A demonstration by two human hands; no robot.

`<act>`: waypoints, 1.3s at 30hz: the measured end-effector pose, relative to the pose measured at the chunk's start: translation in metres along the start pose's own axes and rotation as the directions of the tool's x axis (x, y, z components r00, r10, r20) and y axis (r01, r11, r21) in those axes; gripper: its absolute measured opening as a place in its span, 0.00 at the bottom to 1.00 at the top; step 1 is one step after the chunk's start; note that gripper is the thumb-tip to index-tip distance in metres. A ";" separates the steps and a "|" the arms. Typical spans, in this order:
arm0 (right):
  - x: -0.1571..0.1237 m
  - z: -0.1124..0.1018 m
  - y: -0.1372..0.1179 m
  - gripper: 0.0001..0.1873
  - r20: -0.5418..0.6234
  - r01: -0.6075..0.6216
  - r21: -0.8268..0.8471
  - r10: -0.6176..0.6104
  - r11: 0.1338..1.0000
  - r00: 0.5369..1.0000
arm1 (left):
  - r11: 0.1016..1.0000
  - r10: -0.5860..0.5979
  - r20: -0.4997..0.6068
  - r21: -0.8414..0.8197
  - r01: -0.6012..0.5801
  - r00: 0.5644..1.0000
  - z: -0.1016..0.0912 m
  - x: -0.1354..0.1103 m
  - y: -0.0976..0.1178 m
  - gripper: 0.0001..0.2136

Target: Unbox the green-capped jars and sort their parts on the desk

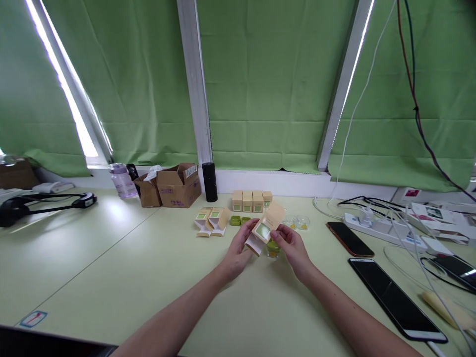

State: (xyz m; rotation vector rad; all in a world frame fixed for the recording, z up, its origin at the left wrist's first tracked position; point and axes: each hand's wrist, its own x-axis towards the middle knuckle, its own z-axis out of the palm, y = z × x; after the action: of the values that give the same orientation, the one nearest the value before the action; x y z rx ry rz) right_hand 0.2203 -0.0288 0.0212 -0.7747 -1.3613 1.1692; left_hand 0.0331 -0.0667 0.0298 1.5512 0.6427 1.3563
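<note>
A small tan cardboard box with a green square label is held tilted above the table, its flap folded out. My left hand grips its left side, and my right hand pinches the lower right edge. Just below the box is a small clear jar with a green lid; whether it touches my right hand I cannot tell. Two similar opened boxes lie to the left. Behind my hands are green lids and clear jars with something yellow inside. Several closed boxes stand in a row farther back.
Brown cartons, a purple bottle and a black cylinder stand along the back. Black headphones lie far left. On the right are a phone, a larger phone or tablet, a power strip and tangled cables.
</note>
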 end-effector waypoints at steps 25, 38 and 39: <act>-0.001 0.002 -0.006 0.28 -0.003 -0.075 0.133 0.076 0.988 0.997 | 0.796 0.207 -0.042 0.589 -0.143 0.977 -0.002 0.001 -0.003 0.19; 0.000 0.000 -0.008 0.33 0.028 -0.078 0.047 0.076 0.996 0.997 | 0.953 0.091 -0.109 0.297 -0.055 0.990 0.000 0.004 -0.009 0.29; 0.000 0.000 -0.007 0.33 0.033 -0.077 0.047 0.075 0.996 0.997 | 0.962 0.078 -0.104 0.269 -0.048 0.992 0.000 0.004 -0.009 0.29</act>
State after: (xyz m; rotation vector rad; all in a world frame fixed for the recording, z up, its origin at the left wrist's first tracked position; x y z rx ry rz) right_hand 0.2216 -0.0310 0.0281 -0.7822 -1.3344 1.2745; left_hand 0.0361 -0.0601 0.0240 1.7274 0.8825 1.4604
